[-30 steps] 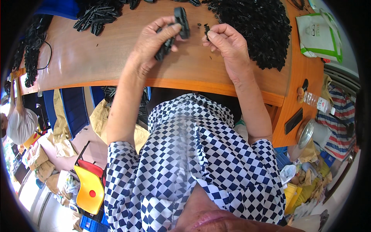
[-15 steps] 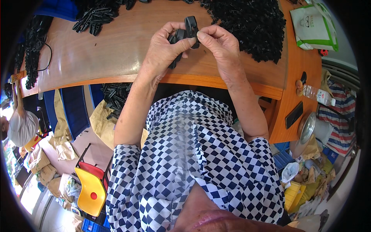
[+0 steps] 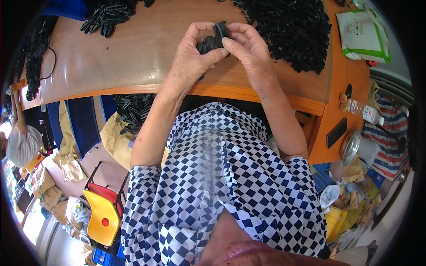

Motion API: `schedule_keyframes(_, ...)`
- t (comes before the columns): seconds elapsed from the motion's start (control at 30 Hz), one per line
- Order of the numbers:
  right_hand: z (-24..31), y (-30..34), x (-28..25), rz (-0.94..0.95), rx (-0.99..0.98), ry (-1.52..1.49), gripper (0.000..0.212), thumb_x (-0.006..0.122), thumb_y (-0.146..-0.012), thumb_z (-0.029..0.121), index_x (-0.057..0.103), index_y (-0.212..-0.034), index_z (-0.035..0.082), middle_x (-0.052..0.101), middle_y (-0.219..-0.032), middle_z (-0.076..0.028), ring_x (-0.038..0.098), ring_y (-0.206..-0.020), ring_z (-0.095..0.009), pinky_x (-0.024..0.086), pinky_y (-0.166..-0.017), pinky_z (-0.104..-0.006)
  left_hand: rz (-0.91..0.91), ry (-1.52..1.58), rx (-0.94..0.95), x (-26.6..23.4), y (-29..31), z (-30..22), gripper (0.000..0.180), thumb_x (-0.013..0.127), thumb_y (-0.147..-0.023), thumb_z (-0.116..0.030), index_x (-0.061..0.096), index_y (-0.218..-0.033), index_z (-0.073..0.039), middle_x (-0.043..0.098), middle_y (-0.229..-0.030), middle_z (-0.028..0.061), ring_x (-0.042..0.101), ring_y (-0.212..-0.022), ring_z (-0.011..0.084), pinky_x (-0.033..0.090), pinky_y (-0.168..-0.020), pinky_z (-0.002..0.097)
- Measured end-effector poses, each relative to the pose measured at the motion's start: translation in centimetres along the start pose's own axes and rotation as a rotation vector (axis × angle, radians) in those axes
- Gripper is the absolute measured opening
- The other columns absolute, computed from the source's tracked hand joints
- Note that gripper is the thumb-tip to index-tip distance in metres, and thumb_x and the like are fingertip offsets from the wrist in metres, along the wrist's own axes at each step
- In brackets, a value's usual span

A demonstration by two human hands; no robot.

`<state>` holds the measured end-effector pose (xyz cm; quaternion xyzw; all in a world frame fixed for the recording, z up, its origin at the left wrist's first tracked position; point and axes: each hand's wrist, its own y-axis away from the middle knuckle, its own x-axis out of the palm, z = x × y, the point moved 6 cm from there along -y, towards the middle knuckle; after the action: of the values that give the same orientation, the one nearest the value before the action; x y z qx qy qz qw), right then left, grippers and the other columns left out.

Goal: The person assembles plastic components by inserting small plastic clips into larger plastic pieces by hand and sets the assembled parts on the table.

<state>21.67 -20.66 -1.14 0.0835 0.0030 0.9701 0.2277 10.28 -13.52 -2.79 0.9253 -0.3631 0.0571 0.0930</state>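
Note:
My left hand [image 3: 193,52] is closed around dark plastic pieces above the desk. One black plastic part [image 3: 220,32] stands up between the two hands, held at its lower end near the left thumb. Another black piece [image 3: 207,44] shows inside the left palm, mostly covered by fingers. My right hand [image 3: 251,49] pinches the standing part, its thumb on the near face and its fingers behind. Where the fingertips meet, the exact shape of the parts is hidden.
A wide heap of small black parts [image 3: 290,35] covers the desk [image 3: 128,53] at the right. Longer black parts [image 3: 106,17] lie at the far left. A paper bag [image 3: 116,137] with black pieces sits below the edge. A phone [image 3: 336,132] and bottle [image 3: 366,111] are at right.
My right hand has shifted slightly left, its fingers now reaching behind the black part. The part has turned a little, showing another face. My left hand keeps its grip.

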Motion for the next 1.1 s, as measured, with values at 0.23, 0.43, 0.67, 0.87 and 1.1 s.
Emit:
schedule_keyframes(0.23, -0.7, -0.6, 0.4, 0.118, 0.088, -0.024, 0.035, 0.064, -0.087, 0.009, 0.053, -0.118, -0.004, 0.066, -0.104, -0.011, 0.062, -0.093, -0.013, 0.049, -0.086, -0.025, -0.008, -0.091, 0.078, -0.1, 0.1, 0.5, 0.046, 0.075, -0.079, -0.009, 0.053, -0.119, -0.014, 0.062, -0.08, -0.0006, 0.055, -0.065, 0.0042, 0.045, -0.056, 0.017)
schedule_keyframes(0.43, -0.9, -0.4, 0.8, 0.098, 0.088, -0.048, 0.03, 0.065, -0.085, 0.006, 0.056, -0.112, -0.003, 0.067, -0.102, -0.011, 0.063, -0.092, -0.012, 0.05, -0.085, -0.0241, -0.002, -0.159, 0.099, -0.3, 0.5, 0.1, 0.047, 0.075, -0.079, -0.007, 0.052, -0.12, -0.014, 0.061, -0.08, -0.0021, 0.054, -0.067, 0.0034, 0.044, -0.057, 0.0165)
schedule_keyframes(0.67, -2.4, 0.4, 2.7, 0.098, 0.11, 0.02, 0.027, 0.065, -0.085, 0.005, 0.057, -0.109, -0.002, 0.067, -0.102, -0.012, 0.063, -0.093, -0.012, 0.051, -0.082, -0.0247, -0.025, -0.107, 0.039, -1.9, 2.1, 0.8, 0.046, 0.073, -0.079, -0.004, 0.051, -0.119, -0.009, 0.061, -0.088, 0.001, 0.054, -0.068, 0.0043, 0.045, -0.058, 0.0175)
schedule_keyframes(0.87, 3.7, 2.1, 6.8, 0.268, -0.421, 0.733, 0.04, 0.07, -0.08, 0.011, 0.056, -0.116, 0.001, 0.064, -0.106, -0.014, 0.062, -0.098, -0.027, 0.047, -0.088, -0.035, -0.117, -0.251, -0.069, -7.7, 8.1, -0.8, 0.049, 0.068, -0.078, -0.001, 0.047, -0.121, -0.004, 0.06, -0.097, 0.0059, 0.057, -0.074, 0.009, 0.048, -0.063, 0.0203)
schedule_keyframes(1.1, 17.2, 8.6, 12.2, 0.512, -0.826, 0.474, 0.009, 0.057, -0.084, 0.021, 0.06, -0.079, 0.014, 0.065, -0.082, -0.002, 0.065, -0.076, -0.019, 0.04, -0.087, -0.0443, -0.18, -0.706, -0.313, -20.3, 20.0, 3.4, 0.046, 0.066, -0.081, -0.005, 0.046, -0.123, -0.002, 0.063, -0.102, 0.01, 0.059, -0.091, 0.0143, 0.048, -0.077, 0.0282)
